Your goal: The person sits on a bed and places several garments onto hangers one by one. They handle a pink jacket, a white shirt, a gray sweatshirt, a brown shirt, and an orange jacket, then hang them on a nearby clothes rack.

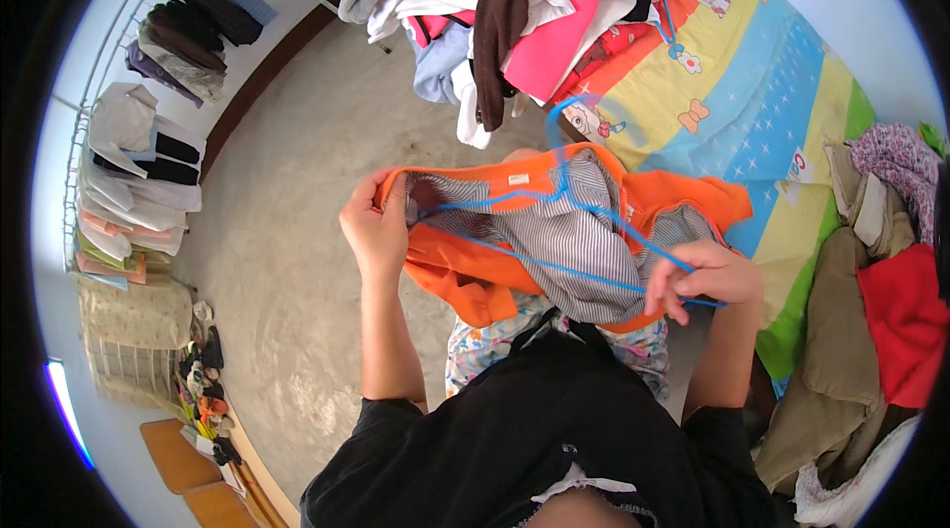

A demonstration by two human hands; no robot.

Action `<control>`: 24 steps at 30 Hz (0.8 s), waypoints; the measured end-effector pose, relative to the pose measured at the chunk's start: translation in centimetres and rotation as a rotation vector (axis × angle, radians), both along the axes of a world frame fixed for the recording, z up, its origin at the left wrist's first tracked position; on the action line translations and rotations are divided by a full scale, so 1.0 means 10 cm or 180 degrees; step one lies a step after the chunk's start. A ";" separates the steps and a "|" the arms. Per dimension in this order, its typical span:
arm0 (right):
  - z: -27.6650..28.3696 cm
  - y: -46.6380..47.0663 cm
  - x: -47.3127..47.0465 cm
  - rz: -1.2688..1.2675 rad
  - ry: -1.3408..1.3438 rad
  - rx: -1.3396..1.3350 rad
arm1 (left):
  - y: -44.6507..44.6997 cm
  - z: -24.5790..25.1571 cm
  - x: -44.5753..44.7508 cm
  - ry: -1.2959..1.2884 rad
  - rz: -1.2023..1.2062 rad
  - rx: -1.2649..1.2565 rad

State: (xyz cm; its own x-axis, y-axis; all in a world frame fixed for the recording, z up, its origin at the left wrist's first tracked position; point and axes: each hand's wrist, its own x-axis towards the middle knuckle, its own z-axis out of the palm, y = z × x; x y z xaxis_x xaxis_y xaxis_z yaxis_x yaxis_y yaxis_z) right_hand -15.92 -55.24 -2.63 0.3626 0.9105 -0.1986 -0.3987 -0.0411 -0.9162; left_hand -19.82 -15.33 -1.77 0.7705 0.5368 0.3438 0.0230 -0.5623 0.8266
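Observation:
An orange garment point(460, 268) with a grey-striped lining is spread above the lap. My left hand point(377, 224) grips its edge at the left, thumb on top. A blue hanger point(579, 272) lies across the garment's opening, its blurred hook pointing up and away from me. One end of the hanger is at my right hand point(705, 276), whose fingers are curled around it and partly blurred. The right part of the garment reaches past this hand, over the edge of the patterned bedding.
A pile of clothes point(549, 16) lies ahead, beside colourful bedding point(742, 83). More clothes point(839, 327) are heaped at the right. Hung garments point(148, 172) line a rack on the left wall. Below them are shoes point(204, 379) and a wooden chair point(174, 454).

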 end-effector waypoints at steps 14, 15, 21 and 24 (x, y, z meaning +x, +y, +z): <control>-0.10 0.20 -0.04 -0.0392 -0.0442 0.0460 | -0.31 0.24 -0.19 -0.0365 -0.0472 -0.0975; -0.15 0.29 -0.03 -0.0284 -0.0278 0.0409 | -0.40 0.24 -0.24 -0.0376 -0.0820 -0.0763; -0.41 0.42 -0.04 -0.0005 0.0152 0.0968 | -0.38 0.46 -0.50 0.0082 -0.2526 -0.0465; -0.45 0.37 -0.10 0.0208 0.0296 0.1050 | -0.20 0.41 -0.41 -0.1064 -0.1141 0.0652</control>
State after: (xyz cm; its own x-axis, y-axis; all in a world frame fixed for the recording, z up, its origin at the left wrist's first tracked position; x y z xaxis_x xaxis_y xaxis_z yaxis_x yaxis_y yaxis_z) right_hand -16.91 -51.52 -7.12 0.2958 0.9518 0.0807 -0.4873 0.2230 -0.8443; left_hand -23.96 -17.28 2.30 0.7237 0.1559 0.6723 -0.4464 -0.6371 0.6283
